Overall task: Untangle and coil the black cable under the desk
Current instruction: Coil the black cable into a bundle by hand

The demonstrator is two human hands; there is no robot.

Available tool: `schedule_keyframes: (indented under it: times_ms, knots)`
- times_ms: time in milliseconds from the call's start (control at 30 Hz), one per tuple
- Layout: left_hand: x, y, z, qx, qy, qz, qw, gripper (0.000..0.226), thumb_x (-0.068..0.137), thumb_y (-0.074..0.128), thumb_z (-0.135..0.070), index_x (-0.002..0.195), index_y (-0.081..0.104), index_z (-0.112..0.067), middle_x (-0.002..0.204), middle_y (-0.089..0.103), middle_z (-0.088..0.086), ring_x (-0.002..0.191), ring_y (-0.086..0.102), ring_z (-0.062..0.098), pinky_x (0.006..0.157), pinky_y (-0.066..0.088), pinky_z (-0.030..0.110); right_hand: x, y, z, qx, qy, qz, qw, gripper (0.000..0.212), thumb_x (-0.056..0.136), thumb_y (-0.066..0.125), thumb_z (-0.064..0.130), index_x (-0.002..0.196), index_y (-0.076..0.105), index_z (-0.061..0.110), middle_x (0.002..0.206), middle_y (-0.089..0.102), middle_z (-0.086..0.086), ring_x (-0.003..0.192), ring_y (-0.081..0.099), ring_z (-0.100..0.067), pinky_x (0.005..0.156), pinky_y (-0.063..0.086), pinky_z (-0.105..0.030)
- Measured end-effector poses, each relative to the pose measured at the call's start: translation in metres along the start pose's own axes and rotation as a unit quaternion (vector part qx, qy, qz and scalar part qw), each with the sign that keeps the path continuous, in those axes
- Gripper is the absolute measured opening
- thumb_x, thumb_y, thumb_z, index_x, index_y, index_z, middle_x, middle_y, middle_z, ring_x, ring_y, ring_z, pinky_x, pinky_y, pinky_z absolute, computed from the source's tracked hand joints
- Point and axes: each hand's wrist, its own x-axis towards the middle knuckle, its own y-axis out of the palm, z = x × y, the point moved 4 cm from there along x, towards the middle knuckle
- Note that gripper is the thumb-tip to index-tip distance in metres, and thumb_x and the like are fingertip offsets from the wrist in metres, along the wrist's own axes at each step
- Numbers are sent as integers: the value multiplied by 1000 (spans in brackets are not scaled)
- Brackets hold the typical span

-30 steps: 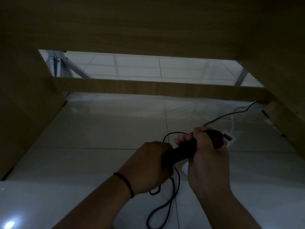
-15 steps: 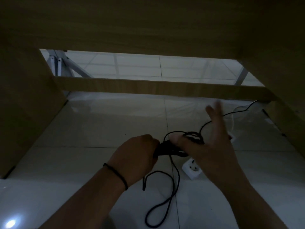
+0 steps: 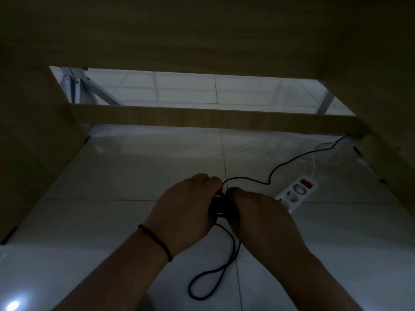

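Note:
A thin black cable (image 3: 289,160) runs from the far right corner under the desk across the pale tiled floor to my hands. Between them sits a dark bundle of wound cable (image 3: 221,205). My left hand (image 3: 186,209), with a black band on the wrist, grips the bundle's left side. My right hand (image 3: 260,214) closes on its right side, fingertips pinching the strand at the top. A loose loop of the cable (image 3: 211,281) hangs below the hands and lies on the floor. The light is dim.
A white power strip (image 3: 298,191) with a red switch lies on the floor just right of my hands, its white cord going back to the right. Wooden desk panels (image 3: 33,142) close in left, right and above; a low wooden crossbar (image 3: 213,117) spans the back.
My right hand was spread open half a second ago; it has come back down and closed on the bundle. The left hand kept its grip. The hanging loop has shifted slightly.

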Motion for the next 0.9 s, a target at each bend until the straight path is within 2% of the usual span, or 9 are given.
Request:
schedule_keyframes:
  times_ms: [100,200,267,333,433,533,700,800,900]
  knots:
    - [-1,12,8,7,34,8,999,8,83,57,-14,90,58,-9,82,44,-5,72,41,7,53,22,10,-2,9,1,-12,11,16,1000,28,47,83,22,67,62,19,41,51,8,31,42,-3,37,8,-13]
    - [-2,17,9,29,60,59,996,4,76,58,-5,78,61,-8,78,58,5,66,40,5,52,17,8,-5,14,7,18,34,32,999,23,58,71,32,73,64,15,46,55,8,34,42,-2,38,7,-11]
    - [-1,15,7,34,76,50,995,10,65,60,-2,70,58,-10,70,59,5,60,39,3,52,14,6,-2,21,-1,113,73,91,987,16,78,64,19,84,65,5,63,63,-5,50,44,-3,45,36,-20]
    - [0,15,2,42,81,37,995,14,76,56,-4,86,56,-13,81,57,2,66,40,4,52,24,15,-2,26,-7,208,98,178,957,20,83,57,22,89,64,4,69,61,-5,62,45,-5,67,49,-28]
    - [0,14,-2,65,39,74,994,35,92,46,-19,123,31,-16,85,39,-10,70,34,3,60,21,16,-4,20,-5,255,92,243,931,11,86,58,21,86,58,9,89,66,-10,74,56,-15,68,47,-28]
    - [1,14,-5,53,34,92,994,41,93,45,-24,128,25,-14,79,26,-13,71,31,3,56,20,17,-5,14,2,235,88,300,920,22,89,57,24,107,56,12,103,65,-9,86,60,-17,74,47,-25]
    - [-4,17,-14,44,42,117,991,50,95,43,-26,138,18,-20,99,40,-9,81,36,2,59,23,12,-9,11,2,253,83,343,901,33,86,60,35,112,60,15,110,64,-1,96,61,-13,84,47,-22]
    - [-2,12,-7,-32,24,70,997,66,90,54,-20,142,13,-27,98,39,-13,75,40,0,62,33,4,-7,10,-2,301,121,322,890,18,88,59,25,99,62,11,86,69,-3,72,65,-10,68,52,-22]
    - [0,4,4,-131,-51,2,990,68,79,65,-9,133,26,-27,91,56,-1,70,54,4,64,46,15,-2,8,-1,316,106,258,907,15,90,57,25,99,59,12,65,54,10,43,51,9,45,41,-6]
